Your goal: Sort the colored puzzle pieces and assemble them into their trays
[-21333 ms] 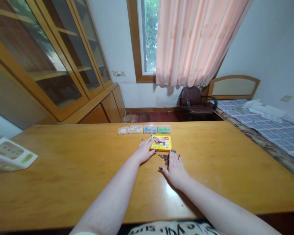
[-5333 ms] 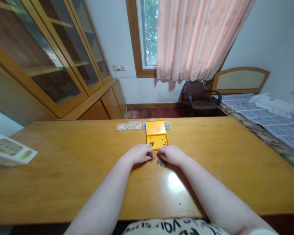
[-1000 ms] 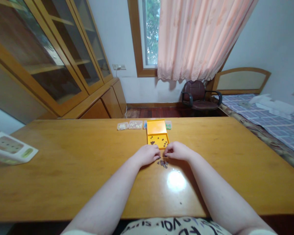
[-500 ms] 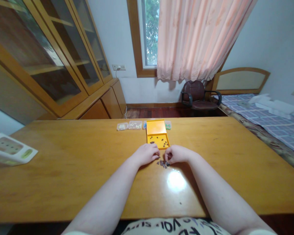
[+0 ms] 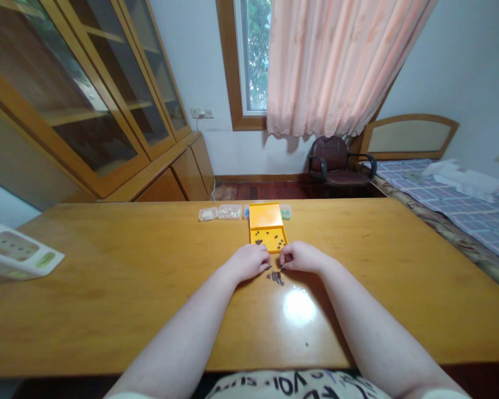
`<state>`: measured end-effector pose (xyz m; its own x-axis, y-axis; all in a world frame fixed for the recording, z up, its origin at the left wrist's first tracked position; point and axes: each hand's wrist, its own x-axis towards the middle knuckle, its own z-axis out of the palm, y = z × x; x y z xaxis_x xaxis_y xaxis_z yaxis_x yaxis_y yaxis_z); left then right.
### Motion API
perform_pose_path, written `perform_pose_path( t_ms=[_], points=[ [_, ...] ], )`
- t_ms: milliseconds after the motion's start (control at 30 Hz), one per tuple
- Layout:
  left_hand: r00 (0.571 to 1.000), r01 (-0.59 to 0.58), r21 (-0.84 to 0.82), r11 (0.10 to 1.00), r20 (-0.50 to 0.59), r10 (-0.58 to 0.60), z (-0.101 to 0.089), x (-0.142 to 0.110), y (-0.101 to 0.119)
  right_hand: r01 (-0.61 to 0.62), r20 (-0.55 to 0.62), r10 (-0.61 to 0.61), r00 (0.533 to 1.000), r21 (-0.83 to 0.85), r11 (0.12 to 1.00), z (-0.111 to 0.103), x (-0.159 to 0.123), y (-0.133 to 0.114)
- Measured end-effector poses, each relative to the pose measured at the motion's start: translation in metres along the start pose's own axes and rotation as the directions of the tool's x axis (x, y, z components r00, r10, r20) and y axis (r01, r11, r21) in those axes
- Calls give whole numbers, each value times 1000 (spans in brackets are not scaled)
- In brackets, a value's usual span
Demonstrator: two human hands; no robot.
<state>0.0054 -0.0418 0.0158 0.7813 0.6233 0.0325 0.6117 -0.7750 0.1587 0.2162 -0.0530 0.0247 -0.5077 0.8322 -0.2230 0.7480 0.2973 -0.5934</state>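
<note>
In front of me lies a little pile of small dark brown pieces point(image 5: 277, 277) on the wooden table. My right hand point(image 5: 303, 257) is pinched on one small dark piece just above the pile's right side. My left hand point(image 5: 251, 259) rests on the table left of the pile, its fingers curled together with a dark speck showing at the tips. Just beyond both hands stands an open yellow case point(image 5: 266, 216). Several small dark pieces are scattered in its near half, and my left fingers partly cover its front edge.
Behind the case are small clear boxes: one with white bits point(image 5: 229, 212), one with a pale block point(image 5: 208, 214) and one with green bits point(image 5: 286, 213). A white box point(image 5: 20, 252) stands at the table's left. One tiny dark piece point(image 5: 306, 344) lies near the front edge.
My right hand has lifted slightly away from the pile, toward the case, with a small dark piece in its fingertips. My left hand has hardly moved.
</note>
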Motion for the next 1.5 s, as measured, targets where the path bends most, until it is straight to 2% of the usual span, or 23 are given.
perform_pose_path(
  t_ms=[200, 333, 433, 533, 700, 800, 900, 1000, 1100, 1200, 1300, 1400, 1500],
  points=[
    [998, 26, -18, 999, -57, -27, -5, -2, -1, 6, 13, -5, 1000, -55, 998, -1, 3, 3],
    [971, 173, 0, 985, -167, -171, -6, -2, -5, 23, -15, -26, 1000, -159, 987, 1, 4, 3],
    [952, 251, 9, 968, -182, -245, -6, -2, -7, 36, -48, -48, 998, -230, 973, 3, 5, 0],
    [969, 207, 9, 978, -141, -204, -7, -3, -5, 43, -75, -66, 995, -277, 960, 5, 5, -1],
    [998, 37, -28, 999, -41, -38, -8, -3, 1, 61, -119, -101, 988, -299, 952, 9, 7, 0],
    [1000, -17, -46, 999, -8, 17, -7, -3, 4, 47, -239, -116, 964, -277, 960, 9, 8, 2],
    [999, -36, -76, 996, 5, 36, -7, -4, 5, 8, -386, -100, 917, -233, 972, 7, 9, 3],
    [998, -58, -110, 992, 16, 60, -7, -4, 6, -19, -433, -64, 899, -186, 982, 5, 9, 3],
    [996, -72, -118, 990, 35, 77, -6, -3, 7, -28, -355, -26, 934, -146, 989, 4, 7, 2],
    [997, -64, -108, 992, 46, 69, -4, -2, 7, -6, -146, -5, 989, -78, 997, 3, 3, 0],
    [997, -55, -92, 994, 49, 59, -4, -2, 7, 8, 14, -7, 1000, -47, 999, 3, -1, -4],
    [998, -43, -77, 996, 47, 47, -5, -2, 8, 16, 77, -9, 997, -95, 995, 4, -3, -9],
    [998, -34, -60, 998, 45, 37, -7, -2, 10, 13, 89, 2, 996, -167, 986, 5, -2, -12]
  ],
)
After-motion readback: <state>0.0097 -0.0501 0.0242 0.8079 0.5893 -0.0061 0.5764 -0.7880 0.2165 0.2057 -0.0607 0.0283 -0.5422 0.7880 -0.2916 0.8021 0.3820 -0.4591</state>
